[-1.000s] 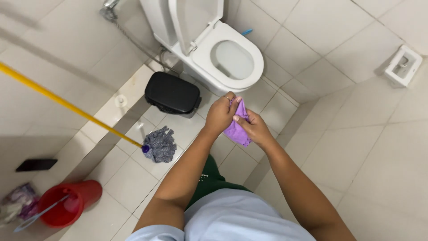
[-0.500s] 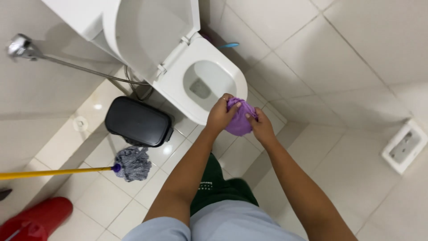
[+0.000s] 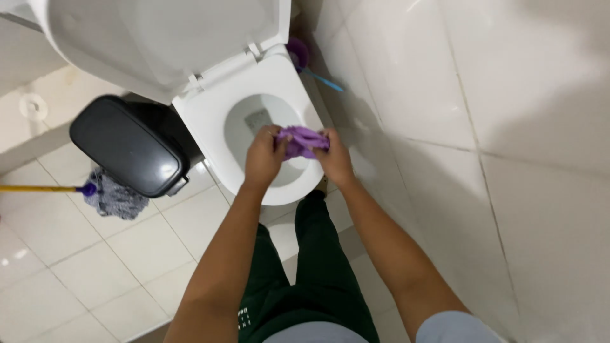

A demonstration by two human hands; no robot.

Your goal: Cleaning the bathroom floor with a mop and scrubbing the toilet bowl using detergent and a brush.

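Both sets of fingers are curled shut on one crumpled purple cloth, the left hand gripping its left end and the right hand its right end, just above the open bowl of the one white ceramic toilet. Its lid stands raised. One black lidded plastic bin sits beside it, and one grey string mop head on a yellow handle lies on the white floor tiles.

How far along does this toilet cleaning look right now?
Lid already raised, mop lying on the floor beside the black bin. Left hand and right hand bunch a purple cloth above the toilet seat; the cloth is not yet touching it.
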